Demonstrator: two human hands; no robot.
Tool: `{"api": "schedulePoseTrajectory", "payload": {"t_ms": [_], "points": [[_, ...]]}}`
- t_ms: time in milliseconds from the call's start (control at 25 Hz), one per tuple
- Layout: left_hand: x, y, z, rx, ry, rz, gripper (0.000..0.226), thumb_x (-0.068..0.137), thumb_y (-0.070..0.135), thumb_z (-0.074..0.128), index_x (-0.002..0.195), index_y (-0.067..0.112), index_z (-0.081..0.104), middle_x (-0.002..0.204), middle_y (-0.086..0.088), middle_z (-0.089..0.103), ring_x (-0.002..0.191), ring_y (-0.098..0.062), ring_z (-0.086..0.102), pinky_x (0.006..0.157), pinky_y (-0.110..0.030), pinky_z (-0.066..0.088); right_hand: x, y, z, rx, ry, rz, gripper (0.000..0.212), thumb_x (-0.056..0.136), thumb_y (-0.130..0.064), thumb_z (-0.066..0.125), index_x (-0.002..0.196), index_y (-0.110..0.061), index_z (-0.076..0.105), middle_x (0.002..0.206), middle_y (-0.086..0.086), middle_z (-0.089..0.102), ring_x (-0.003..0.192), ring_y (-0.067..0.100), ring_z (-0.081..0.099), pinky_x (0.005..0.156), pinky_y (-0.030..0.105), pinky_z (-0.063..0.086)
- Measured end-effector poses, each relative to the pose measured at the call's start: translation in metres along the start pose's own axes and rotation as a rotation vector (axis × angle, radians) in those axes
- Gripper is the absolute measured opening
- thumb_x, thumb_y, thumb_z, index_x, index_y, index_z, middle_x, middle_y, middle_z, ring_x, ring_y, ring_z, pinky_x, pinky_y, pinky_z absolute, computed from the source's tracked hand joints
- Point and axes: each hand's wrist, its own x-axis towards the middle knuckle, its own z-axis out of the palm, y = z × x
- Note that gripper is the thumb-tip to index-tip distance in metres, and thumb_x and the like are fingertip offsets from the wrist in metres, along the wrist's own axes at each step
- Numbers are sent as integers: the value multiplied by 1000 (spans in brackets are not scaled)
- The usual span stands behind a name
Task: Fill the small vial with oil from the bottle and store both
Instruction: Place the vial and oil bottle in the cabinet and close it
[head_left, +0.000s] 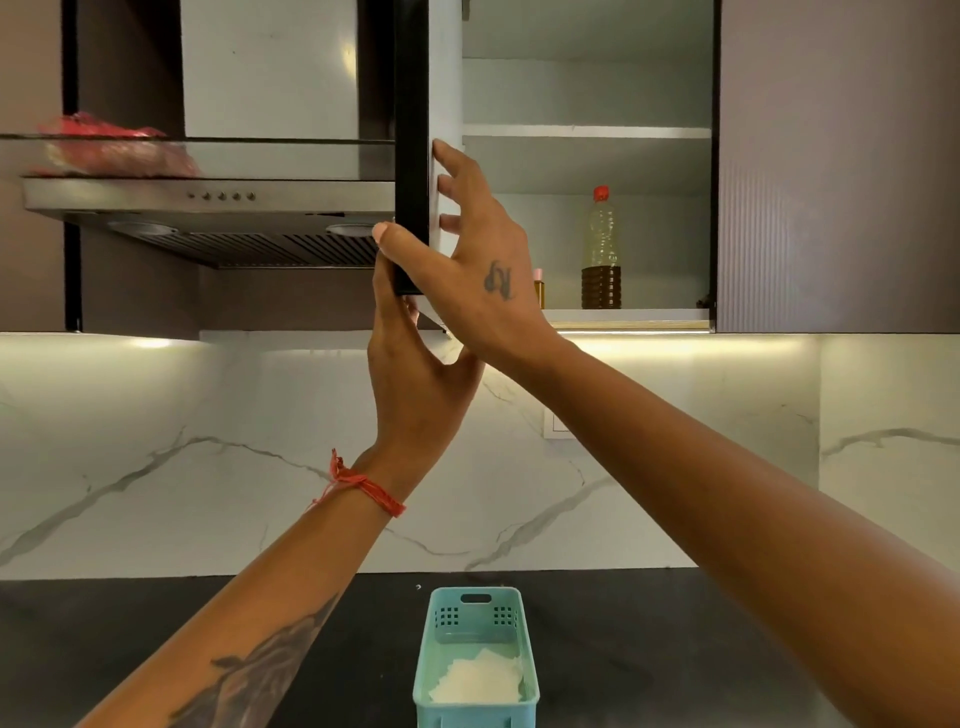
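Observation:
The plastic oil bottle (601, 249), with a red cap and dark oil in its lower part, stands upright on the bottom shelf (623, 314) of the open wall cabinet. Left of it stands the small vial (540, 291), pink-capped, holding amber oil and partly hidden by my right hand. My right hand (478, 260) grips the black edge of the cabinet door (412, 156), fingers on the inner face and thumb around the outer side. My left hand (410, 374) reaches up from below and pinches the door's lower corner.
A steel range hood (208, 200) hangs left of the door, with a red bag (104, 145) on its glass top. On the dark counter (156, 623) below stands a teal plastic basket (475, 608) with white paper inside. The cabinet's upper shelf is bare.

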Motion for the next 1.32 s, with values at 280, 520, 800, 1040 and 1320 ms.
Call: {"api": "schedulePoseTrajectory", "payload": {"t_ms": [280, 520, 800, 1040, 1320], "points": [[-12, 2, 35, 22, -18, 63, 88, 74, 44, 64, 142, 8, 20, 141, -15, 44, 129, -25, 45, 102, -49, 44, -3, 15, -35, 7, 31, 14, 73, 76, -43, 50, 142, -20, 29, 145, 5, 41, 127, 25, 47, 101, 42, 44], [-24, 11, 92, 128, -3, 163, 78, 77, 27, 67, 138, 18, 21, 143, -14, 43, 130, -27, 45, 104, -45, 43, -9, 45, -88, -19, 70, 18, 69, 76, -41, 45, 140, -20, 32, 142, 1, 45, 118, 12, 48, 82, 11, 37], [-34, 0, 173, 164, -9, 228, 77, 77, 27, 69, 140, 11, 28, 145, -18, 39, 132, -36, 40, 104, -56, 39, -8, 102, -150, -54, 120, 35, 64, 80, -39, 44, 139, -17, 35, 139, 0, 48, 118, 11, 48, 92, 22, 37], [-43, -15, 245, 275, -85, 233, 76, 78, 36, 64, 141, 13, 28, 150, -16, 29, 140, -35, 24, 110, -41, 19, -4, 164, -206, -67, 135, 83, 34, 95, -20, 48, 126, -9, 47, 94, -19, 46, 73, -7, 50, 63, -1, 41], [-46, -45, 326, 417, -178, 226, 79, 79, 38, 62, 144, 18, 23, 154, -17, 18, 143, -38, 12, 113, -47, 14, 3, 231, -255, -93, 125, 181, 40, 96, -21, 46, 135, -14, 41, 130, -2, 53, 112, 10, 50, 97, 24, 40]]}}
